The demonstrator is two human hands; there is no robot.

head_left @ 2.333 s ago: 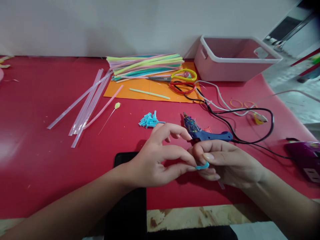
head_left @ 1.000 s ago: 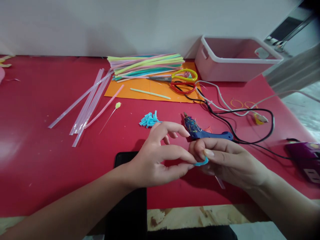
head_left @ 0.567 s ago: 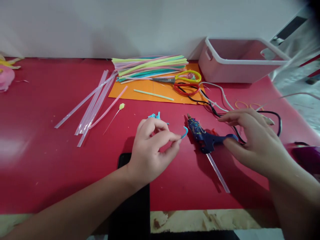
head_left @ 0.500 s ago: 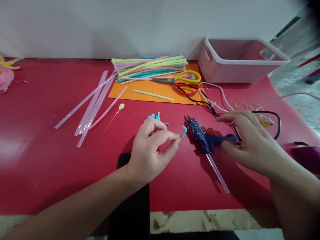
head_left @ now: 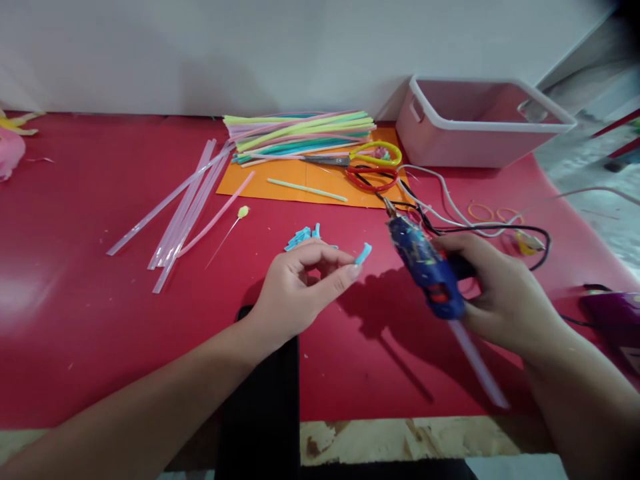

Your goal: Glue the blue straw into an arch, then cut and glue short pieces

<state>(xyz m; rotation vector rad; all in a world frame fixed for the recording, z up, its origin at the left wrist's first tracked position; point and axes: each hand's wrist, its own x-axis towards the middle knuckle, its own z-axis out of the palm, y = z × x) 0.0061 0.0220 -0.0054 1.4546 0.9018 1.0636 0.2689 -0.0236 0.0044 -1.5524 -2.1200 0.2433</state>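
Between thumb and finger, my left hand (head_left: 305,290) pinches a short, curved piece of blue pipe cleaner (head_left: 363,253). My right hand (head_left: 505,293) grips the handle of a dark blue glue gun (head_left: 425,263), lifted above the table with its nozzle toward the back. A clear glue stick (head_left: 479,363) sticks out of its rear end. Just behind my left hand lies a small heap of cut blue pieces (head_left: 300,237). To the left, a yellow tuft on a thin wire (head_left: 243,212) rests on the red surface.
Colourful pipe cleaners (head_left: 300,137) and scissors (head_left: 375,167) lie on an orange sheet (head_left: 280,193). Several glue sticks (head_left: 187,207) are at left. A pink bin (head_left: 450,143) stands at back right, near cables (head_left: 445,187). A black phone-like object (head_left: 260,413) is below my left arm.
My right hand has taken hold of the glue gun and raised it off the table. In my left hand, the blue piece has turned and points more upward.
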